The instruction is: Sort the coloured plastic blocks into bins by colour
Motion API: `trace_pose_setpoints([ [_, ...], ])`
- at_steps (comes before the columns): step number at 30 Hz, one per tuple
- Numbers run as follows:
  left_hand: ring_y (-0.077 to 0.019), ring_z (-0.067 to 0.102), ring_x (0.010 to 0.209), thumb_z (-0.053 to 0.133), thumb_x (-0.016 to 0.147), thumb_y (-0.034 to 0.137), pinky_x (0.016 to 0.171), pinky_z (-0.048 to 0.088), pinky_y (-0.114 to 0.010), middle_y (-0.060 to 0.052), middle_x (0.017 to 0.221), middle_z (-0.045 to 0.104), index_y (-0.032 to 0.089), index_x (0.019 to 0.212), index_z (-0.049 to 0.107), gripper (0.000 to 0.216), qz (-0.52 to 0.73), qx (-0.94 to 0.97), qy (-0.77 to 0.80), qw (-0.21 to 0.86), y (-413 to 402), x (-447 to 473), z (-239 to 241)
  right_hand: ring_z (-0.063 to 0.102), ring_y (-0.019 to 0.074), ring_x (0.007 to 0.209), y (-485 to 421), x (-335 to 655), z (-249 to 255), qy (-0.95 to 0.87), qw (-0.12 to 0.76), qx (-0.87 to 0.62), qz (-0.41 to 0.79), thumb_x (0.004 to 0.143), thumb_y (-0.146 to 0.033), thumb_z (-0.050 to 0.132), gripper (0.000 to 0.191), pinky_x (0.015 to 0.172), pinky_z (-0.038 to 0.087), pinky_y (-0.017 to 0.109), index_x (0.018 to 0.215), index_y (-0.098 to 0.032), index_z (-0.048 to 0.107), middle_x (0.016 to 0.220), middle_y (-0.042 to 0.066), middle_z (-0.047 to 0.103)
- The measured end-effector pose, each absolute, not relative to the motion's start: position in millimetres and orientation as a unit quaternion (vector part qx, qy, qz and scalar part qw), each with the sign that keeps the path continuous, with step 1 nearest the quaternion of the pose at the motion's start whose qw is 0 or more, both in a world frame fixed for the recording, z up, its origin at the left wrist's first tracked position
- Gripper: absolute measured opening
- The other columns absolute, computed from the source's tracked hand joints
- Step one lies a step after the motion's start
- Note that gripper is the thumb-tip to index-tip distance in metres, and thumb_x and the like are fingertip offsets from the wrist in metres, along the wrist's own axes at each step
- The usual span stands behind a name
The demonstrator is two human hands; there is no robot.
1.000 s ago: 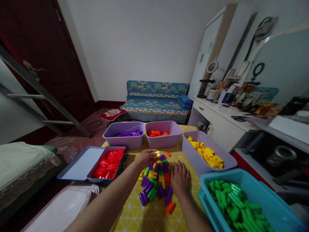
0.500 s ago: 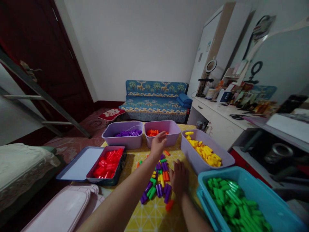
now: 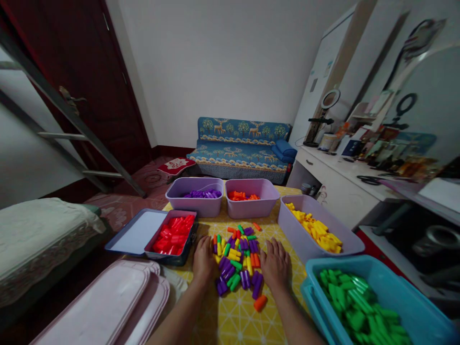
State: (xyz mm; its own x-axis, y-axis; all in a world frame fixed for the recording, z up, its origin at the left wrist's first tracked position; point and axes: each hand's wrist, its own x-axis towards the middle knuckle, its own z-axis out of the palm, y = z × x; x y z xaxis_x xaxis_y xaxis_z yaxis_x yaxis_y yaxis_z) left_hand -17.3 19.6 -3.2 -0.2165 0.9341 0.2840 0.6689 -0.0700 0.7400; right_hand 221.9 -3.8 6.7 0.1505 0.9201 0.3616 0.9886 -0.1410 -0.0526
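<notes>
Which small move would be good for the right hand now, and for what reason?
Perhaps the right hand should pick up the nearest orange block: it lies at the near edge of the mixed blocks, close to that hand.

From here I can see the surface [image 3: 240, 328], yellow with white-lined triangles. Loose blocks [image 3: 235, 253] of mixed colours lie scattered across its middle, one orange block [image 3: 260, 303] just nearer. Two lilac bins [image 3: 196, 207] stand side by side along the far edge, and a third bin [image 3: 296, 239] on the right.
</notes>
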Motion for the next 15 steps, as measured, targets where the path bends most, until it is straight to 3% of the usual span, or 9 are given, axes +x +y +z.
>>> trace_pose_setpoints([
  [4, -0.0242, 0.054, 0.126, 0.044, 0.09, 0.015, 0.108, 0.042, -0.036, -0.014, 0.132, 0.059, 0.015, 0.112, 0.068, 0.033, 0.349, 0.621, 0.686, 0.148, 25, -9, 6, 0.04, 0.0274, 0.135, -2, 223, 3, -0.643, 0.14, -0.742, -0.128, 0.095, -0.03, 0.039, 0.045, 0.107, 0.03, 0.042, 0.133, -0.014, 0.056, 0.145, 0.013, 0.051],
  [10, -0.0243, 0.043, 0.137, 0.043, 0.087, 0.006, 0.113, 0.036, -0.039, -0.012, 0.143, 0.053, 0.018, 0.128, 0.06, 0.046, 0.298, 0.649, 0.692, 0.105, 21, -5, 1, 0.039, 0.027, 0.136, 1, 228, -7, -0.642, 0.155, -0.742, -0.116, 0.094, -0.032, 0.039, 0.046, 0.107, 0.031, 0.042, 0.133, -0.016, 0.056, 0.146, 0.012, 0.05],
  [15, -0.0256, 0.039, 0.141, 0.04, 0.087, 0.006, 0.116, 0.032, -0.04, -0.013, 0.147, 0.049, 0.016, 0.131, 0.057, 0.048, 0.295, 0.645, 0.694, 0.12, 20, -4, 1, 0.049, 0.0269, 0.127, 10, 234, -16, -0.624, 0.247, -0.738, -0.072, 0.092, -0.031, 0.039, 0.042, 0.106, 0.035, 0.041, 0.118, -0.013, 0.066, 0.133, 0.014, 0.061],
])
